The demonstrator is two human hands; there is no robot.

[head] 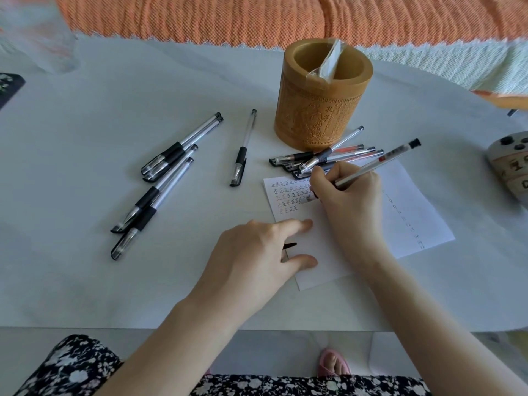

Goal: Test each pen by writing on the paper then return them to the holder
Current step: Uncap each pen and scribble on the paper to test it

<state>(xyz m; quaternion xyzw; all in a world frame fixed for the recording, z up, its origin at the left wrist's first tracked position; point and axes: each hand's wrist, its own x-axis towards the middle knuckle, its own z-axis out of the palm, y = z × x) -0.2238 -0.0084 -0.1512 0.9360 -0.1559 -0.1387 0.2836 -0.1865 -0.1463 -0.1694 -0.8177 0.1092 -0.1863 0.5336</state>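
My right hand grips a clear pen with its tip down on the white paper, beside rows of small written marks. My left hand rests flat on the paper's lower left edge, and a black pen cap pokes out between its fingers. The carved bamboo holder stands upright behind the paper with only a clear wrapper inside. Several capped pens lie bunched between the holder and my right hand. One pen lies alone at centre, and several more pens are scattered to the left.
The white table ends at its near edge just above my lap. An orange blanket runs along the far side. A grey device with buttons sits at the right edge, and a dark object at the far left.
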